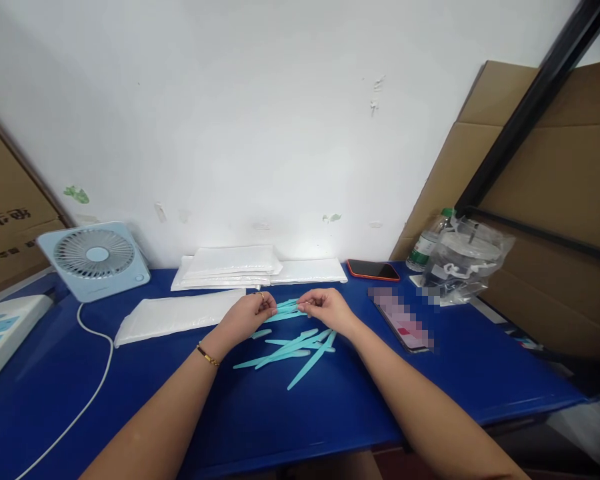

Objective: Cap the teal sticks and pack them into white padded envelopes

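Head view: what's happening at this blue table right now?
A person sits at the blue table, both hands together on a small bundle of teal plastic sticks. The left hand and right hand each pinch one end of it. More loose teal sticks lie scattered just in front. White padded envelopes lie behind the hands.

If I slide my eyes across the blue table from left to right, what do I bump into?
White power strip → little blue fan → white padded envelope → left hand → right hand → red-edged phone → water bottle → clear plastic bag.
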{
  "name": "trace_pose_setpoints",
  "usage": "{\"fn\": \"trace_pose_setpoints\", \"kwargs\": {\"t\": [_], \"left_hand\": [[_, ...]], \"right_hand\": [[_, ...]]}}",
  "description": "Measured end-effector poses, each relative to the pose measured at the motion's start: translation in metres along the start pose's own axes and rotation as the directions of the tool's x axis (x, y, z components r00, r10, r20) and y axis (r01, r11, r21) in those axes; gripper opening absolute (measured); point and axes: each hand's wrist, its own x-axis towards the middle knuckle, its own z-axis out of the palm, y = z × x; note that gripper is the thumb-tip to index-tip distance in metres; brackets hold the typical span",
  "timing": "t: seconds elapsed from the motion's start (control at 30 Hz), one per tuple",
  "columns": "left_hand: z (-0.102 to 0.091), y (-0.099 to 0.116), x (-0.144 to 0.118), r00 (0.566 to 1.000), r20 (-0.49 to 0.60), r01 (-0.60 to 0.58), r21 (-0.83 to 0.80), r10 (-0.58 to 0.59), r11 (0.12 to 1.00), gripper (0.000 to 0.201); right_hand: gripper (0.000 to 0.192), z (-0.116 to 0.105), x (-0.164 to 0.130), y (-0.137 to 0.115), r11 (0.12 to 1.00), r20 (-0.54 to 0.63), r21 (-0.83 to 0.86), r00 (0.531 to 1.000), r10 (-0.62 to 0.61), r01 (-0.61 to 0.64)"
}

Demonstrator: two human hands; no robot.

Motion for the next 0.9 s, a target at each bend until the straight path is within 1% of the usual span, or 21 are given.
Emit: {"fn": "trace_pose_setpoints", "kwargs": {"t": [0.03,0.07,0.13,0.17,0.2,0.27,0.3,0.37,0.4,0.47,0.53,0.6,0.67,0.73,0.83,0.9], "left_hand": [[0.002,0.001,0.001,1.0,-0.002,-0.008,0.019,0.008,1.0,0.022],[0.004,0.001,0.003,1.0,-0.001,-0.003,0.039,0.003,0.999,0.022],[0.006,0.0,0.007,0.999,0.01,0.031,0.07,-0.031,0.997,0.023],[0.007,0.0,0.008,0.999,0.015,0.044,0.081,-0.045,0.996,0.024],[0.006,-0.001,0.008,0.999,0.018,0.047,0.089,-0.049,0.995,0.024],[-0.001,-0.002,0.007,1.0,0.012,0.022,0.113,-0.023,0.993,0.026],[-0.006,-0.002,0.004,1.0,0.012,0.002,0.136,-0.004,0.991,0.026],[-0.02,-0.004,-0.004,0.999,0.05,-0.016,0.207,0.005,0.978,0.025],[-0.028,-0.005,-0.009,0.996,0.092,-0.005,0.253,-0.019,0.967,0.024],[-0.039,-0.008,-0.018,0.976,0.169,0.066,0.362,-0.135,0.93,0.021],[-0.044,-0.009,-0.024,0.945,0.22,0.128,0.437,-0.243,0.891,0.016],[-0.043,-0.008,-0.026,0.928,0.253,0.138,0.45,-0.274,0.882,0.01],[-0.038,-0.002,-0.024,0.938,0.267,0.098,0.408,-0.221,0.908,0.006],[-0.031,0.007,-0.02,0.964,0.232,0.039,0.354,-0.128,0.935,0.008],[-0.016,0.023,-0.013,0.992,0.123,-0.061,0.276,0.028,0.959,0.015],[-0.005,0.03,-0.007,0.993,0.083,-0.098,0.222,0.081,0.97,0.016]], "right_hand": [[0.031,-0.004,0.0,0.003,0.999,0.009,0.031,1.0,0.018,-0.019],[0.03,-0.009,0.0,0.007,0.998,-0.01,0.052,0.999,0.035,-0.034],[0.03,-0.022,0.0,0.016,0.997,-0.099,0.05,0.993,0.059,-0.054],[0.031,-0.029,0.0,0.022,0.997,-0.135,0.021,0.988,0.074,-0.071],[0.031,-0.035,-0.001,0.026,0.995,-0.145,-0.032,0.985,0.094,-0.1],[0.031,-0.045,-0.001,0.033,0.974,-0.142,-0.18,0.983,0.115,-0.14],[0.03,-0.048,-0.001,0.035,0.956,-0.149,-0.259,0.984,0.098,-0.135],[0.026,-0.049,-0.001,0.033,0.922,-0.178,-0.376,0.984,0.023,-0.09],[0.025,-0.048,-0.002,0.031,0.912,-0.186,-0.407,0.982,-0.016,-0.062],[0.023,-0.044,-0.003,0.025,0.911,-0.178,-0.413,0.983,-0.053,-0.025],[0.023,-0.038,-0.006,0.017,0.92,-0.142,-0.393,0.988,-0.06,0.0],[0.023,-0.03,-0.009,0.008,0.931,-0.087,-0.363,0.993,-0.074,0.038],[0.024,-0.02,-0.011,-0.001,0.947,-0.013,-0.312,0.996,-0.085,0.077],[0.03,-0.01,-0.014,-0.01,0.966,0.05,-0.243,0.996,-0.074,0.084],[0.034,0.002,-0.014,-0.015,0.99,0.091,-0.139,0.996,-0.014,0.027],[0.031,0.001,-0.012,-0.012,0.998,0.106,-0.057,0.994,0.024,-0.018]]}}
